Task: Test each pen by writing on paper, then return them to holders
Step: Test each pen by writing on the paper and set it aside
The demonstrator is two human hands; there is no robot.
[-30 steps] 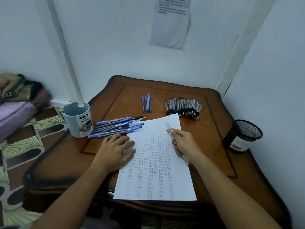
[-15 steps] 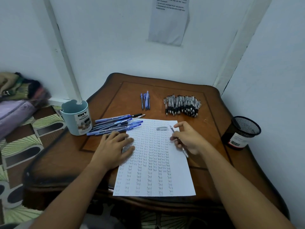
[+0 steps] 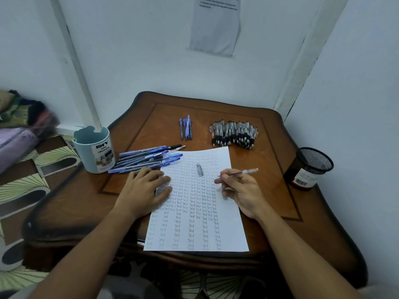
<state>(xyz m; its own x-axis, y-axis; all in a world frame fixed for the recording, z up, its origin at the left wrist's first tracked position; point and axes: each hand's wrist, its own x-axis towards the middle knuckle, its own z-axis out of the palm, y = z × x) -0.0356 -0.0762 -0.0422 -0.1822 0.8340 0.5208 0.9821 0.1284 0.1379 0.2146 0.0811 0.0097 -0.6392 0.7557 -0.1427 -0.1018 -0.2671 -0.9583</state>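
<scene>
The small clear pen cap (image 3: 199, 169) now lies loose near the upper middle of the white sheet of paper covered in rows of the word "Test" (image 3: 195, 212), where a second ago it was still on the pen at the person's fingertips. The right hand (image 3: 239, 190) has swung out to the sheet's right edge and pinches the slim clear-barrelled pen (image 3: 241, 172), which points across toward the right of the frame, lifted off the page. By the look of it, the pen is uncapped and ready for its trial stroke, with the testing itself yet to be done.

The left hand (image 3: 146, 186) remains flat, fingers spread and relaxed, pressing the paper's left edge to the brown wooden table (image 3: 269, 190). Its wrist and forearm run back toward the lower left of the frame.

The pale blue cylindrical holder labelled "DIY" (image 3: 92, 149) stands at centre left, beside a fan of blue pens (image 3: 146, 158). The black mesh holder (image 3: 308, 169) waits at far right. A heap of clear black-gripped pens (image 3: 234, 134) sits above the sheet.
</scene>
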